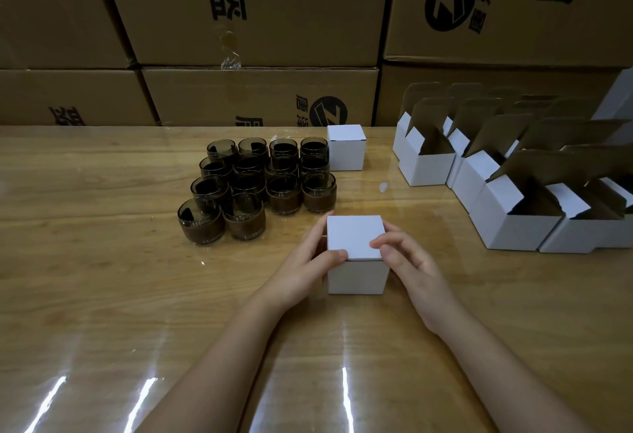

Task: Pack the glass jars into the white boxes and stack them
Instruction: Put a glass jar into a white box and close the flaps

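A closed white box point(356, 254) stands on the wooden table point(102, 278) in front of me. My left hand point(305, 261) grips its left side, thumb on the lid's front edge. My right hand point(407, 261) holds the right side, fingertips pressing on the lid. Behind and to the left stands a cluster of several dark glass jars point(257, 189). A second closed white box point(346, 147) sits at the cluster's far right corner. What the held box contains is hidden.
Several open white boxes point(513, 223) with raised flaps stand in rows on the right side of the table. Large brown cartons point(260, 21) are stacked as a wall along the far edge. The tabletop is glossy with light reflections near me.
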A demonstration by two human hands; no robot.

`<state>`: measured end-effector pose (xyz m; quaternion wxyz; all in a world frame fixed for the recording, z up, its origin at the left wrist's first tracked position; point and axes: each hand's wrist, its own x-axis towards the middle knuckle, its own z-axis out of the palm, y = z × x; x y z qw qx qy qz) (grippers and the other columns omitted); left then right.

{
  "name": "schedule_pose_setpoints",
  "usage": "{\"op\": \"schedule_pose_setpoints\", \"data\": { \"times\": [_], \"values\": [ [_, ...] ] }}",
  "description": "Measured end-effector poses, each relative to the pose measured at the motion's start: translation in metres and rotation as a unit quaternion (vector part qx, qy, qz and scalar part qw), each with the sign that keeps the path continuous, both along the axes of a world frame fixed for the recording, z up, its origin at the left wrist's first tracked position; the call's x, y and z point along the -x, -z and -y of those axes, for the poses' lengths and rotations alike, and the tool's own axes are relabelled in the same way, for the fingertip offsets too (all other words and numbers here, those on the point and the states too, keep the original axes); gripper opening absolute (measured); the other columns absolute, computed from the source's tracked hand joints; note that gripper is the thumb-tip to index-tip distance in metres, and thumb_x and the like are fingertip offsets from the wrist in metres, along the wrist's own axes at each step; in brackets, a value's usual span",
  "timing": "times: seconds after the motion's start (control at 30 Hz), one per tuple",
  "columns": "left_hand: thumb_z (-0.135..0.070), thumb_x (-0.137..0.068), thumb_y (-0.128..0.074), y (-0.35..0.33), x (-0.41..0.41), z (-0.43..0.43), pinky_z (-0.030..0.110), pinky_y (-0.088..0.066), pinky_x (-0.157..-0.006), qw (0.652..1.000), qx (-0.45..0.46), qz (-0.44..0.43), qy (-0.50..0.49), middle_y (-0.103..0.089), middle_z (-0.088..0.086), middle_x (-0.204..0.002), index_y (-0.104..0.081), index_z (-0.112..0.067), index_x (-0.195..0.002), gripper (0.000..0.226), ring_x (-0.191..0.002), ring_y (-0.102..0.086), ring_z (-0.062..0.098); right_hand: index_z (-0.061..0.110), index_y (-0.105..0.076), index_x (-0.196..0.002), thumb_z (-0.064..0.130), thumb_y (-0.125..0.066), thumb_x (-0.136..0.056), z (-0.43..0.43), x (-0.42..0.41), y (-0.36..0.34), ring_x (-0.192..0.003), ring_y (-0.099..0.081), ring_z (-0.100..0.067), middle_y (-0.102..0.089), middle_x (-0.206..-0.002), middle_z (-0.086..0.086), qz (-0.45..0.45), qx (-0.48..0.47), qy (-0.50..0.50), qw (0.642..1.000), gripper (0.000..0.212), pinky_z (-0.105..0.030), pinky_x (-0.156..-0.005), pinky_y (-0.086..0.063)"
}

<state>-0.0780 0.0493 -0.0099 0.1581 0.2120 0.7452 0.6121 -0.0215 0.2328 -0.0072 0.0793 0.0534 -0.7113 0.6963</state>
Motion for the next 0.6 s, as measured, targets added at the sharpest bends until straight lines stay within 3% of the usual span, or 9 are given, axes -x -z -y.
{"op": "schedule_pose_setpoints", "data": {
  "times": [0.13,0.2,0.4,0.6],
  "values": [
    [-0.057,-0.064,-0.056,-0.005,0.000,-0.001,0.009,-0.040,-0.085,1.000,-0.006,0.019,0.005,-0.043,-0.020,-0.133,-0.029,-0.046,-0.139,0.081,-0.117,-0.043,-0.008,0.020,-0.065,-0.091,0.013,-0.055,-0.091,-0.001,0.001,0.002,-0.112,-0.048,0.017,-0.046,-0.132,0.019,0.006,-0.014,-0.001,1.000,0.013,-0.005,-0.083,-0.042],
    [-0.053,-0.062,-0.058,-0.007,0.000,-0.002,0.014,-0.039,-0.088,0.999,-0.019,0.036,0.008,-0.047,-0.016,-0.132,-0.034,-0.041,-0.138,0.081,-0.119,-0.044,-0.002,0.018,-0.065,-0.091,0.008,-0.054,-0.093,-0.001,0.002,0.002,-0.108,-0.048,0.020,-0.046,-0.130,0.020,0.010,-0.017,0.007,1.000,0.015,-0.002,-0.080,-0.041],
    [-0.042,-0.058,-0.062,-0.011,0.000,-0.004,0.036,-0.040,-0.102,0.997,-0.056,0.061,-0.004,-0.057,-0.002,-0.126,-0.050,-0.034,-0.123,0.067,-0.120,-0.050,0.018,0.018,-0.066,-0.086,0.006,-0.056,-0.092,0.002,0.004,0.001,-0.094,-0.051,0.025,-0.049,-0.121,0.027,0.035,0.005,0.033,0.999,0.017,-0.001,-0.070,-0.042],
    [-0.035,-0.059,-0.060,-0.011,0.000,-0.007,0.029,-0.042,-0.092,0.996,-0.070,0.051,-0.015,-0.063,-0.011,-0.111,-0.057,-0.034,-0.113,0.054,-0.114,-0.053,0.017,0.028,-0.065,-0.074,0.008,-0.057,-0.091,0.008,0.005,0.001,-0.085,-0.052,0.025,-0.051,-0.116,0.028,0.050,0.028,0.059,0.997,0.028,-0.001,-0.064,-0.041]
  ]
}}
